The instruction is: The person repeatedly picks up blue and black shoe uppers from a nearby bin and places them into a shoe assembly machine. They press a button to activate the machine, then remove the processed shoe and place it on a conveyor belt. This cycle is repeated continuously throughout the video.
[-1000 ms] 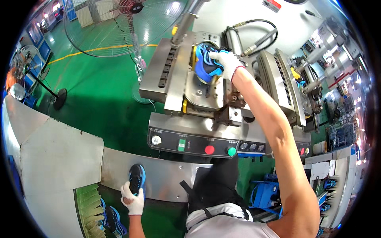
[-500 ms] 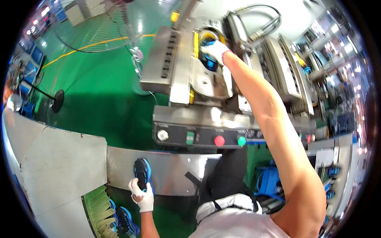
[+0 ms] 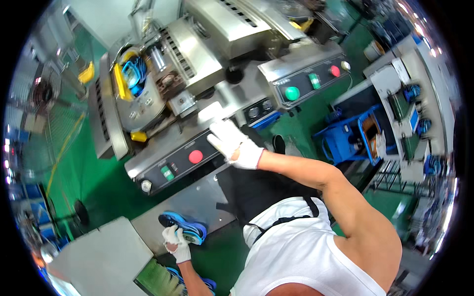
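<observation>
My left hand, in a white glove, has its fingers around one side of a black-and-blue sneaker. The sneaker is on a metal shelf, tilted so its sole shows partly. My right hand, also gloved, is held out over the machine's control panel, its fingers extended and holding nothing. Beyond the red button, those fingers cover part of the panel; whether they touch it I cannot tell. Another blue-and-black shoe sits in the metal machine at upper left, by a yellow bar.
A grey tabletop lies at lower left, with more blue shoes beside it. On the right, a second panel with a green button adjoins the machine. A blue cart stands farther right on the green floor.
My right hand has come away from the shoe in the machine, back to the control panel. In my left hand the sneaker has turned and tipped. The view has swung to the right.
</observation>
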Demonstrator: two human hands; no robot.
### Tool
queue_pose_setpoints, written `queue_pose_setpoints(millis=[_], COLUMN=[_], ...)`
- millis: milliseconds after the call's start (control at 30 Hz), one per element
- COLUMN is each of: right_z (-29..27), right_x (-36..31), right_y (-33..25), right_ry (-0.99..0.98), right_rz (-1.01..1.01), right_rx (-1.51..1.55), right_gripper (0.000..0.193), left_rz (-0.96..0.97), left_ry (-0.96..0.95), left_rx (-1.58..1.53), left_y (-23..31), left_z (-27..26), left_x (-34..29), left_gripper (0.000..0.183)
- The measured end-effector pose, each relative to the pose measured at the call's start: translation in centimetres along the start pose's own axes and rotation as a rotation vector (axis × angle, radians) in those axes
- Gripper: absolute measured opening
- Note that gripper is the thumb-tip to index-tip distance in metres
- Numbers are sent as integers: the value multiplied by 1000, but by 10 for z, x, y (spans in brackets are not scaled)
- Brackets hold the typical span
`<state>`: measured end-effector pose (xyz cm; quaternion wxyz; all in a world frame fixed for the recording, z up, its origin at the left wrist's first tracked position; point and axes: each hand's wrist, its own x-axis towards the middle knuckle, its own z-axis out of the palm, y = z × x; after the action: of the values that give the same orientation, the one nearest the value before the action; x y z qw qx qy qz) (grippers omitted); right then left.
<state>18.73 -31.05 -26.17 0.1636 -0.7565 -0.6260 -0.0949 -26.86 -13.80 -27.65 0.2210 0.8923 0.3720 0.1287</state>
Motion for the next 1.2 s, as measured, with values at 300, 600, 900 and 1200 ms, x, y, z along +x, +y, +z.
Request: queue_pose_setpoints(millis=[300,600,900,1200], right_z=[-107,-216,-309,-397], right_x=[-131,-262,-437,-601], right_y=[-49,-47,222,461], right_ry=[-296,657,1518,446], right_rz=[147,859,1251,1721], right_rx=[1046,607,21,-414], right_gripper=[120,104,40,98], left_rz=[382,1195,1557,788], left_ry=[-35,-449,-845,-815], left_rx=[-245,-628,-610,-225], left_y=[241,543,643,448], left_z=[-11,89,126,159], left_x=[82,99,52,58], left_gripper=[8,34,62,59])
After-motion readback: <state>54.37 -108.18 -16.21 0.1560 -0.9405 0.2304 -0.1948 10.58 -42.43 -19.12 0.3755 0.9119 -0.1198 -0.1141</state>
